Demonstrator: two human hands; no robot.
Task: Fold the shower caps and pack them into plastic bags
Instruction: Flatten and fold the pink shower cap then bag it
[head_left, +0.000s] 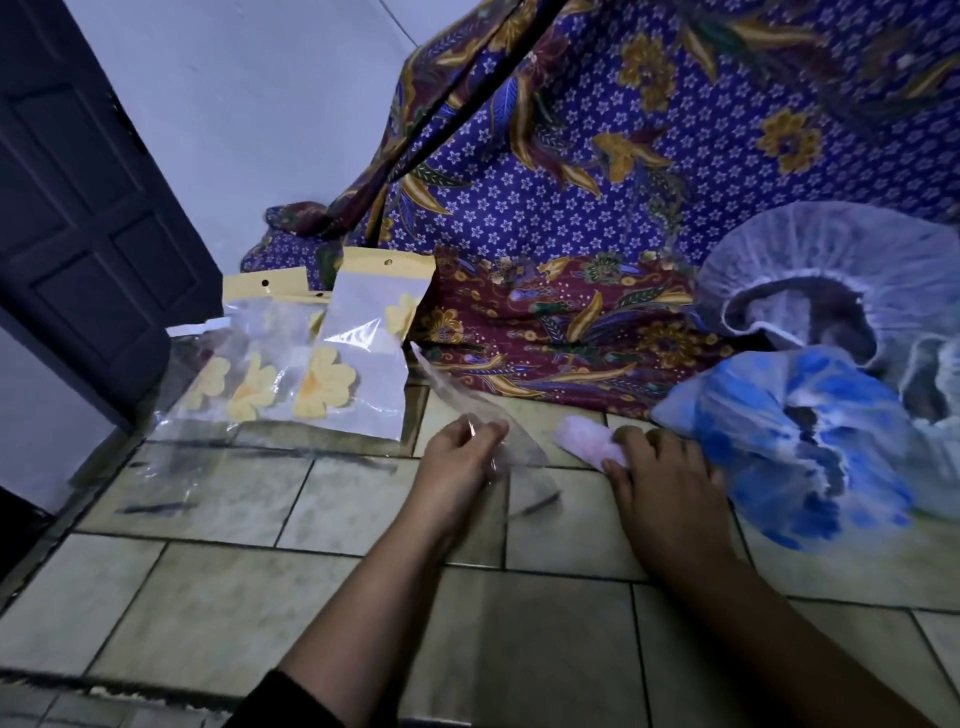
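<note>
Pinched between thumb and fingers, the left hand (457, 457) holds a clear plastic bag (488, 431) raised off the tiled floor (208, 597), while the right hand (665, 488) closes on a folded pink shower cap (584, 441) just beside the bag. Unfolded blue shower caps (789, 441) crowd the right; packed bags (332, 374) lie left, with bare tile between.

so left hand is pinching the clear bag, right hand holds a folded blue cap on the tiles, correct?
Not quite: the head view shows the folded cap under the right hand is pale pink, not blue. The blue-patterned cap lies unfolded beside it. The left hand does pinch the clear bag.
</note>
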